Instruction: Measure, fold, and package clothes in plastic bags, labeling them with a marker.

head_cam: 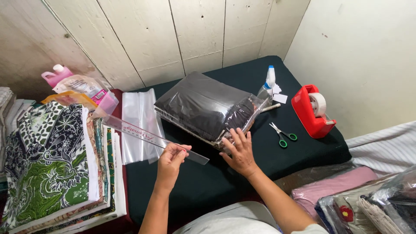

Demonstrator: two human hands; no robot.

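My left hand [171,158] pinches a long clear plastic ruler [143,135] near its right end; the ruler slants up to the left over the stacked cloth. My right hand [239,151] lies flat, fingers spread, on the near corner of a clear plastic bag holding folded dark fabric [208,108]. The bag rests tilted on a dark green padded table [203,186], its open end toward my right hand.
A stack of folded patterned fabrics [56,164] lies at the left. Empty clear bags [138,125] sit beside it. Green-handled scissors [284,135], a red tape dispenser [313,110] and a spray bottle [268,86] stand at the right. More bagged fabric [364,199] lies lower right.
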